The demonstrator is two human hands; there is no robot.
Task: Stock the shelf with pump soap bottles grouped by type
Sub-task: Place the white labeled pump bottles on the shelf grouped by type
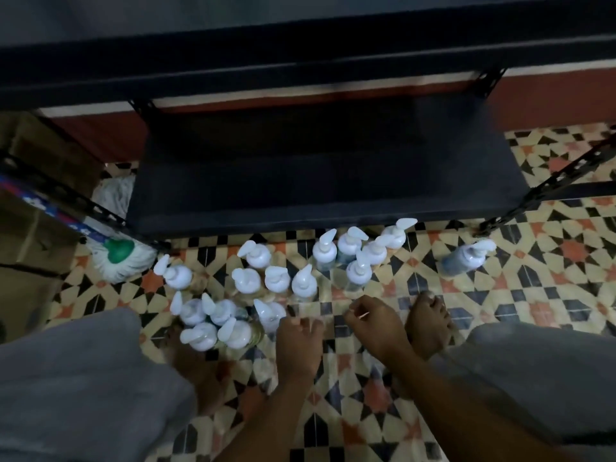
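Observation:
Several pump soap bottles with white pump heads stand on the patterned tile floor in front of a black metal shelf, whose low board holds nothing. A near-left cluster holds yellowish liquid. Clear ones stand in the middle, and more stand close to the shelf's front edge. A bluish bottle stands alone at the right. My left hand hovers low with curled fingers just right of the nearest bottle. My right hand hangs beside it, loosely curled, with nothing clearly in it. Both are blurred.
A white mop head with a green cap lies left of the shelf's front leg. Cardboard boxes stand at the far left. My bare feet and grey-trousered knees flank the hands. A second shelf's slotted leg crosses at the right.

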